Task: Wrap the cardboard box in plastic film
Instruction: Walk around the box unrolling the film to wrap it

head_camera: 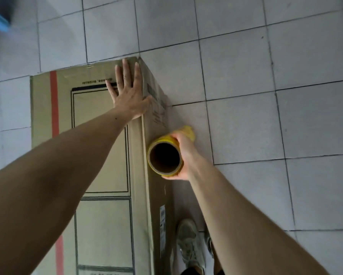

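Left hand [130, 92] is spread wide and flat, fingers splayed, palm pressed on the top face of the tall brown cardboard box with the black printed frames and red tape stripe [99, 155], right up at its far right corner, thumb reaching toward the edge. It isn't gripping anything, just pinning. The box stands on the grey tiled floor [266, 96] and fills the left and middle of the view. Moving right, the right hand [181, 153] is curled around a yellow roll of plastic film on a brown cardboard core [164, 155], held upright just beside the box's right side face. I honestly can't make out any film stretched across yet, too clear or too blurry to tell. Looks like the start of a pass to me: next move probably needs the film end kept pinned under that palm while the roll gets walked around the corner with some tension. There's a grey shoe [188, 243] at the near edge.
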{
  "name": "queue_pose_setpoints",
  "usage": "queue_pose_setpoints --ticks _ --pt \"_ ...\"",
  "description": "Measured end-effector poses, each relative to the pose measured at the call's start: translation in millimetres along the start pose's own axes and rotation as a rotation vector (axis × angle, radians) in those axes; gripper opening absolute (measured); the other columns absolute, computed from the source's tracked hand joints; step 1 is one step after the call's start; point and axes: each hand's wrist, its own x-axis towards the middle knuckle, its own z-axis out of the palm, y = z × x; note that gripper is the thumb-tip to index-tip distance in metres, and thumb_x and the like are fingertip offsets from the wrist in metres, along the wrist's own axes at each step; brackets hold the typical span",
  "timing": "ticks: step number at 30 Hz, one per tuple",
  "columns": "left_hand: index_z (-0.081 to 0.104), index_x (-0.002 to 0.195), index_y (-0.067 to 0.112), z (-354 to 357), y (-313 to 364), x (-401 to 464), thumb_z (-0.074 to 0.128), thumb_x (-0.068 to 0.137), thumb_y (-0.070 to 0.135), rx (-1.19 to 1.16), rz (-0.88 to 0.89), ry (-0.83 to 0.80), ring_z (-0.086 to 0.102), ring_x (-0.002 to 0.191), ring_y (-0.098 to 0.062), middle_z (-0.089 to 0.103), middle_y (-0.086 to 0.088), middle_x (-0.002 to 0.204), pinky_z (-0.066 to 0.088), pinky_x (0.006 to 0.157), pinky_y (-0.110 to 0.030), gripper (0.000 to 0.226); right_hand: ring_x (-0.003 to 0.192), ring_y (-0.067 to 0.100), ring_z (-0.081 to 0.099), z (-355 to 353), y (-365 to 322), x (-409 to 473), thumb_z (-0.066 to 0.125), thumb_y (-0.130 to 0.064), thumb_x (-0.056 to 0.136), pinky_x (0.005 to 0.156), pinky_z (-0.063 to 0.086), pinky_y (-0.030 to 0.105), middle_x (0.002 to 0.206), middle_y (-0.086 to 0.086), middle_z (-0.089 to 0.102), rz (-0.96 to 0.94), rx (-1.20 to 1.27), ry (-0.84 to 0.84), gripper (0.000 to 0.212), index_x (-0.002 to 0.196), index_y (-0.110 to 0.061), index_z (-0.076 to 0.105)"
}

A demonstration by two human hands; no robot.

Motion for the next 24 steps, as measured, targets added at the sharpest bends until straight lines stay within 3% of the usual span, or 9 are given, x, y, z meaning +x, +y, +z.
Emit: queue_pose_setpoints --ticks 6,9,11,13,16,18,20,22,24 --pt "-0.025 0.152 0.026 -11.6 0.4 0.3 0.059 0.090 0.041 0.001 -0.015 -0.089 -0.032 0.144 -0.026 -0.035 -0.004 0.157 -0.014 0.114 -0.061 0.105 0.115 0.041 0.054 -15.4 81.2 7.8 0.060 -0.053 0.082 0.101 0.043 0.058 0.124 0.019 0.056 0.056 0.529 -0.074 0.059 0.126 -0.015 0.047" --pt "-0.023 0.152 0.026 -20.8 0.7 -2.3 0.064 0.089 0.041 0.013 -0.005 -0.119 -0.030 0.145 -0.026 -0.034 -0.005 0.157 -0.010 0.115 -0.062 0.109 0.111 0.043 0.056 -22.2 99.6 11.2 0.062 -0.055 0.078 0.095 0.047 0.056 0.122 0.021 0.058 0.106 0.646 -0.094 0.064 0.125 -0.013 0.050" --pt "-0.023 0.153 0.024 -21.6 2.2 -11.4 0.062 0.091 0.038 0.007 0.043 -0.088 -0.027 0.146 -0.025 -0.032 -0.005 0.159 -0.008 0.117 -0.060 0.106 0.106 0.044 0.058 -27.0 98.6 10.9 0.063 -0.055 0.075 0.088 0.049 0.052 0.122 0.022 0.057 0.134 0.576 -0.069 0.069 0.127 -0.012 0.047" --pt "-0.021 0.153 0.024 -15.1 4.8 -29.1 0.054 0.095 0.037 0.094 0.214 -0.024 -0.026 0.146 -0.025 -0.030 -0.003 0.160 -0.011 0.116 -0.056 0.096 0.106 0.044 0.056 -28.4 89.9 3.2 0.059 -0.049 0.083 0.091 0.047 0.054 0.125 0.022 0.053 0.110 0.425 0.007 0.061 0.130 -0.013 0.042" --pt "0.001 0.157 0.032 4.6 5.4 -61.8 0.027 0.102 0.051 0.336 0.530 -0.040 -0.026 0.147 -0.027 -0.018 0.002 0.163 -0.012 0.117 -0.057 0.063 0.120 0.043 0.047 -29.0 73.7 -1.2 0.044 -0.031 0.096 0.098 0.039 0.065 0.140 0.012 0.043 -0.115 0.178 0.190 0.046 0.141 -0.030 0.036" --pt "0.033 0.150 0.034 15.9 -1.0 -75.0 0.013 0.101 0.056 0.394 0.528 -0.112 -0.025 0.147 -0.025 0.000 0.005 0.165 -0.012 0.117 -0.057 0.057 0.126 0.041 0.044 -27.8 65.6 1.2 0.040 -0.031 0.099 0.098 0.034 0.069 0.144 0.007 0.044 -0.244 0.023 0.203 0.043 0.141 -0.033 0.039" --pt "0.055 0.138 0.029 21.9 -5.7 -78.2 0.011 0.100 0.058 0.382 0.486 -0.112 -0.023 0.148 -0.024 0.018 0.006 0.163 -0.012 0.118 -0.056 0.065 0.128 0.043 0.043 -27.0 57.8 1.0 0.039 -0.031 0.099 0.098 0.036 0.069 0.145 0.013 0.044 -0.271 -0.090 0.213 0.044 0.141 -0.022 0.042" --pt "0.061 0.134 0.025 27.0 -3.7 -75.7 0.014 0.100 0.056 0.354 0.477 -0.091 -0.020 0.149 -0.023 0.028 0.004 0.160 -0.013 0.118 -0.055 0.065 0.127 0.046 0.043 -22.0 49.6 -2.5 0.044 -0.038 0.096 0.094 0.039 0.067 0.147 0.015 0.041 -0.291 -0.201 0.232 0.052 0.144 -0.018 0.037" --pt "0.064 0.130 0.025 30.2 0.4 -73.8 0.019 0.102 0.053 0.331 0.474 -0.061 -0.016 0.150 -0.024 0.036 0.001 0.155 -0.013 0.118 -0.055 0.060 0.122 0.047 0.046 -12.7 45.8 -5.3 0.057 -0.056 0.085 0.084 0.047 0.064 0.146 0.016 0.038 -0.284 -0.279 0.247 0.078 0.148 -0.020 0.029"
